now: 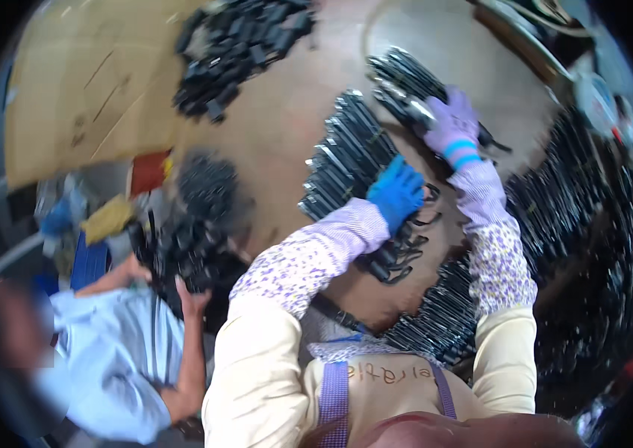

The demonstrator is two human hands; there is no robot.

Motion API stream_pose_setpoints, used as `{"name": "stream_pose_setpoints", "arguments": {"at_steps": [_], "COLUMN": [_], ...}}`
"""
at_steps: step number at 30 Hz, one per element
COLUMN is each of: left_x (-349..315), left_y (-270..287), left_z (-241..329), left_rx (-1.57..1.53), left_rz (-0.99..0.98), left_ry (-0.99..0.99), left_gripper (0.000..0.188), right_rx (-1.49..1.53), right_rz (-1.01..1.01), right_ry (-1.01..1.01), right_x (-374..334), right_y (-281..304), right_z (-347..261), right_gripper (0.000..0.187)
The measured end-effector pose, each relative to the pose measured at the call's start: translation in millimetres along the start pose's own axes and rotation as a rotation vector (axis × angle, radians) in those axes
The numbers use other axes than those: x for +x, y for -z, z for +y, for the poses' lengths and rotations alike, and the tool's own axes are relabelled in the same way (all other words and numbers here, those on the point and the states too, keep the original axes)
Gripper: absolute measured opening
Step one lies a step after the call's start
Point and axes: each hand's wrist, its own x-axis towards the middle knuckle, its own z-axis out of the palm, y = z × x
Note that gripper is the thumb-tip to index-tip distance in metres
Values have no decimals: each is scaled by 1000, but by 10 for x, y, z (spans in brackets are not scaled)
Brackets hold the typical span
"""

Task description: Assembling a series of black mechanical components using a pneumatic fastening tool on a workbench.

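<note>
My left hand [397, 196], in a blue glove, is closed over the handle end of a slanting row of black rods with silvery ends [350, 153], which look like folded umbrellas. Black loops, like wrist straps [406, 257], stick out below that hand. Farther off and to the right, my right hand [453, 119], in a lilac glove, grips a smaller bundle of the same folded umbrellas [406, 78]. Its fingertips are partly hidden against the bundle. Both bundles lie on the brown tabletop [272, 127].
More umbrellas are stacked close by my body [440, 313] and along the right [563, 194]. Black pieces are heaped at the far left [245, 48] and in a blurred pile [208, 187] before a co-worker in light blue [119, 351]. Cardboard [92, 89] stands at the left.
</note>
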Motion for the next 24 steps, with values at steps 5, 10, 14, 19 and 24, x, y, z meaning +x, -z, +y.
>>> {"name": "stream_pose_setpoints", "arguments": {"at_steps": [5,10,14,19,24], "left_x": [-133,-557,-1764,-1999,-1948], "left_y": [67,34,-310,-249,-151], "left_z": [21,-374,-1054,-1260,-1290], "left_rx": [-247,-652,-277,-151,-123], "left_rz": [4,566,444,392,232], "left_ry": [-7,625,952,965,958], "left_gripper": [57,25,22,23,22], "right_rx": [-15,-57,-35,-22,3], "right_rz": [-20,8,46,110,132], "right_ry": [58,21,-9,-10,3], "right_x": [-112,-452,-794,-898,-974], "right_y": [-399,-558,-406,-67,18], "right_z": [283,505,367,696,783], "right_gripper": [40,41,42,45,46]}}
